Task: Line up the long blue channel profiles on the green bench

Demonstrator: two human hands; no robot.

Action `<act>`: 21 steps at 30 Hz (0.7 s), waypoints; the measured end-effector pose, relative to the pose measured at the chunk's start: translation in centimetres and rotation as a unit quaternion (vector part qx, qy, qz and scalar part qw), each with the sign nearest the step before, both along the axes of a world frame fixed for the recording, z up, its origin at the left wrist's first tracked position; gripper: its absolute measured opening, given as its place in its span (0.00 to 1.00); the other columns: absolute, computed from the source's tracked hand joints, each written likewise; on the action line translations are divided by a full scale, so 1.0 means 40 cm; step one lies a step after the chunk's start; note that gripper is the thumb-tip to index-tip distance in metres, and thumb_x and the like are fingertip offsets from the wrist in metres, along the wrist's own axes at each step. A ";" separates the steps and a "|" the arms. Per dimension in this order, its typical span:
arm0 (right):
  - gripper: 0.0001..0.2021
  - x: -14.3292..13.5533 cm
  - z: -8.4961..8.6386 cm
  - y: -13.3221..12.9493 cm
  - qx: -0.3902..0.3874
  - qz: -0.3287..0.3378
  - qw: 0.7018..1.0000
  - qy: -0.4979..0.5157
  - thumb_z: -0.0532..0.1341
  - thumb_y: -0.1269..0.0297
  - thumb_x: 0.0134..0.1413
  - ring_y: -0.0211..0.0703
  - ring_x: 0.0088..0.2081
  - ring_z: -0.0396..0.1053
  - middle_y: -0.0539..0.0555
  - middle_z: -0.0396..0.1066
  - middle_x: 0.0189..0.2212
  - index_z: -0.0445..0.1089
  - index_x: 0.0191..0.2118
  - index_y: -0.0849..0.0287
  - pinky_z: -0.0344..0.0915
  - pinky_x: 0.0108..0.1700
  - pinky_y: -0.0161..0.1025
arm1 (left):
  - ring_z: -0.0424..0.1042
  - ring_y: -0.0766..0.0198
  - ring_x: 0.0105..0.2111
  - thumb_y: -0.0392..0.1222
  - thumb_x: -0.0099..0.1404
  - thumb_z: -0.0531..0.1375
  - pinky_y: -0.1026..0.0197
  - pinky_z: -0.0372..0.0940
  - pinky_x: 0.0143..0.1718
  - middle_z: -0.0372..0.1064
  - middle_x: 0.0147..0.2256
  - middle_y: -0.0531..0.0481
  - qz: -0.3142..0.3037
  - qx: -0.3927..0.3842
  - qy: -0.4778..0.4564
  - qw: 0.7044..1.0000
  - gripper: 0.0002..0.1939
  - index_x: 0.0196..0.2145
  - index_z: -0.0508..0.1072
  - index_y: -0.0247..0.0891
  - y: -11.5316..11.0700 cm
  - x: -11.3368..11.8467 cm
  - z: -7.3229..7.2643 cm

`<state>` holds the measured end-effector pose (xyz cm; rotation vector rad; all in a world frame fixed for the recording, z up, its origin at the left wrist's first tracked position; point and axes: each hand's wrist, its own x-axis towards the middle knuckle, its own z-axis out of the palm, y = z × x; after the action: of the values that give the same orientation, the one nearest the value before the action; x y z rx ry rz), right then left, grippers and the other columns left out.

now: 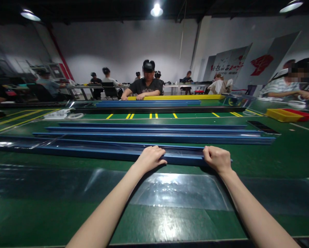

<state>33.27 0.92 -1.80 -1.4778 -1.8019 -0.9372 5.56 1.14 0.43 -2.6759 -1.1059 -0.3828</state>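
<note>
A long blue channel (92,150) runs across the green table from the left edge, with clear film over its left part. My left hand (151,158) is closed on it right of the middle. Near the channel's right end, my right hand (217,158) has its fingers wrapped round the profile. Between me and the channel, a wide strip of clear plastic film (175,189) lies flat under my forearms.
Several more blue channels (170,138) lie parallel beyond. A phone-like black object (263,127), a yellow tray (283,115) and a red tray (302,114) are at the right. Farther back lies a black profile (154,110); a person touches a yellow bar (180,97).
</note>
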 end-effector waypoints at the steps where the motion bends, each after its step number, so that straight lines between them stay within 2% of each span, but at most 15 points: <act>1: 0.21 0.000 0.000 0.000 -0.002 -0.002 1.000 0.002 0.48 0.64 0.51 0.32 0.14 0.55 0.53 0.64 0.11 0.61 0.11 0.62 0.43 0.20 0.33 | 0.66 0.63 0.36 0.51 0.57 0.57 0.63 0.58 0.34 0.69 0.33 0.52 0.001 -0.002 0.002 1.000 0.13 0.32 0.65 0.38 0.000 -0.001 0.001; 21: 0.21 -0.010 0.006 -0.006 -0.024 -0.020 0.999 0.025 0.48 0.63 0.50 0.32 0.14 0.56 0.53 0.65 0.11 0.62 0.11 0.62 0.42 0.20 0.33 | 0.68 0.64 0.31 0.53 0.59 0.53 0.65 0.56 0.30 0.68 0.28 0.52 0.003 0.001 0.010 1.000 0.14 0.30 0.67 0.38 0.006 -0.004 -0.005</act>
<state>32.86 0.66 -1.55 -1.5574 -1.7769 -0.8744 5.39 1.38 0.25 -2.6688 -1.1071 -0.3553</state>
